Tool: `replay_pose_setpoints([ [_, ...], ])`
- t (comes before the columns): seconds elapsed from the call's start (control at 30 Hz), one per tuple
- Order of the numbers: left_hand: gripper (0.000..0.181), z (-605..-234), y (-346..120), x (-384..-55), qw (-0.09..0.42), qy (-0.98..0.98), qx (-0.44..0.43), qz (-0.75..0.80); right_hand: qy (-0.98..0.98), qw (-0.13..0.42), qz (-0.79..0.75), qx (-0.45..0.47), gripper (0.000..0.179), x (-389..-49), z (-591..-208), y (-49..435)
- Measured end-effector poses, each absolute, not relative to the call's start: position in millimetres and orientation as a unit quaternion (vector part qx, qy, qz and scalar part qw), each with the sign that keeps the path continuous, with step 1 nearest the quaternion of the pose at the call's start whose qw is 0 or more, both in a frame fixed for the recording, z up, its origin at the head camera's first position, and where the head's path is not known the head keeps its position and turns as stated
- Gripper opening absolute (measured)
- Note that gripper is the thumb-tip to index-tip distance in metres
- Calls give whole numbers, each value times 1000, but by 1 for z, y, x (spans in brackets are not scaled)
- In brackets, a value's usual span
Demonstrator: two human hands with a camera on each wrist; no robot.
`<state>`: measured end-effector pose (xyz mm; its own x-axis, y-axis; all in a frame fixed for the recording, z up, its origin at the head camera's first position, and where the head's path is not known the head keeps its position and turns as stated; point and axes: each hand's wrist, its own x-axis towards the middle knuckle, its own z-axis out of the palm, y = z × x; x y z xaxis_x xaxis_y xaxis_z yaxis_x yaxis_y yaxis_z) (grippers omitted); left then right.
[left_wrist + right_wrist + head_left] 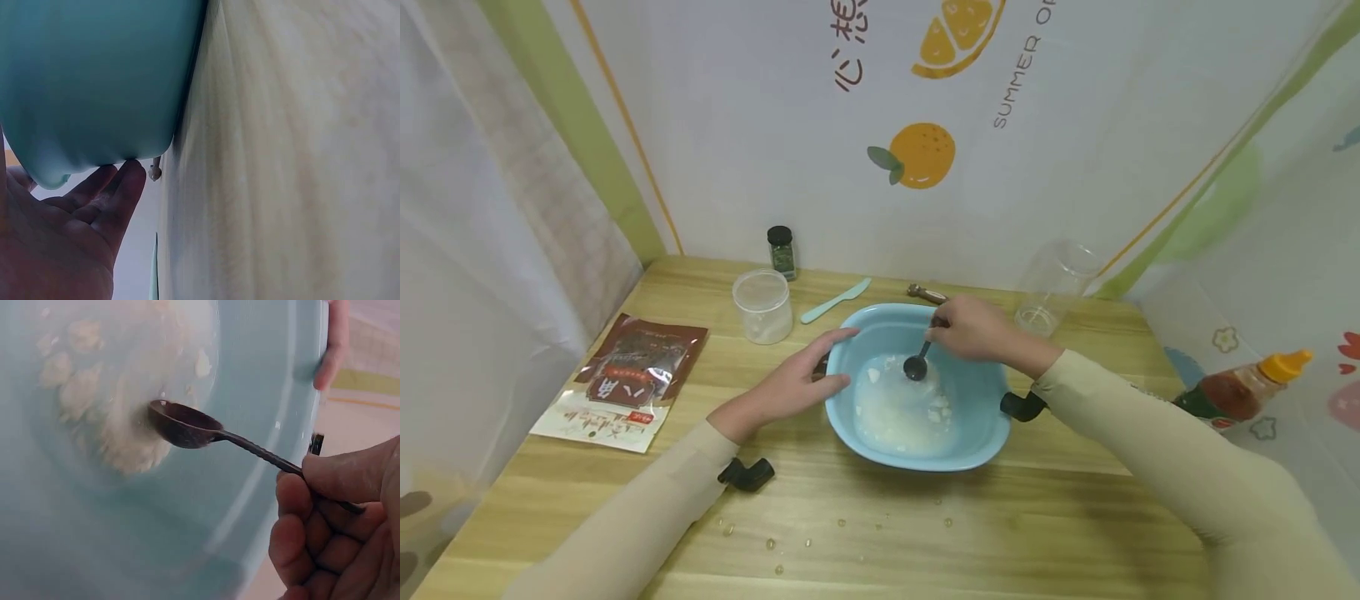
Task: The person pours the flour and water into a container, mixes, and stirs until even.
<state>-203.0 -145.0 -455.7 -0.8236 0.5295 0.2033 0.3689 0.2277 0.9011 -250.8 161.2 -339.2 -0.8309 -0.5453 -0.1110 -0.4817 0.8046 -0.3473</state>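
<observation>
A light blue bowl point(977, 421) stands mid-table with white lumpy mixture point(898, 408) inside. My right hand point(973, 329) grips the handle of a dark spoon point(917, 365) whose bowl dips at the mixture; in the right wrist view the spoon point(187, 427) sits against the white lumps point(128, 447). My left hand point(793, 385) rests with straight fingers against the bowl's left rim. The left wrist view shows the fingers point(119, 187) touching the bowl's outer wall point(94, 81).
A brown snack packet point(625, 379) lies at the left. A clear tub point(763, 305), a dark spice jar point(782, 251), a mint plastic knife point(835, 301) and a clear glass point(1056, 287) stand behind the bowl. A sauce bottle point(1240, 390) lies at the right. Droplets point(808, 533) dot the near table.
</observation>
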Motion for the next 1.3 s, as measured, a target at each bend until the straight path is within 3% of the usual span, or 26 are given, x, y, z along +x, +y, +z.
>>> replay_pose_setpoints([
  [0.23,72,-452,-143,-202,74,783,283,549,918,158,-178,-318,22,-241,-339,157],
  [0.47,70,-455,-143,-203,75,785,283,546,941,109,-162,-277,32,-250,-343,161],
  [0.7,71,-451,-143,-202,74,781,282,553,919,170,-180,-307,24,-244,-340,156],
  [0.8,72,-451,-143,-201,80,775,284,559,917,149,-194,-315,26,-248,-344,150],
  [1.1,72,-449,-141,-202,72,779,288,552,951,114,-200,-204,33,-265,-344,170],
  [1.3,73,-451,-144,-202,75,784,281,549,936,126,-207,-255,30,-260,-345,161],
])
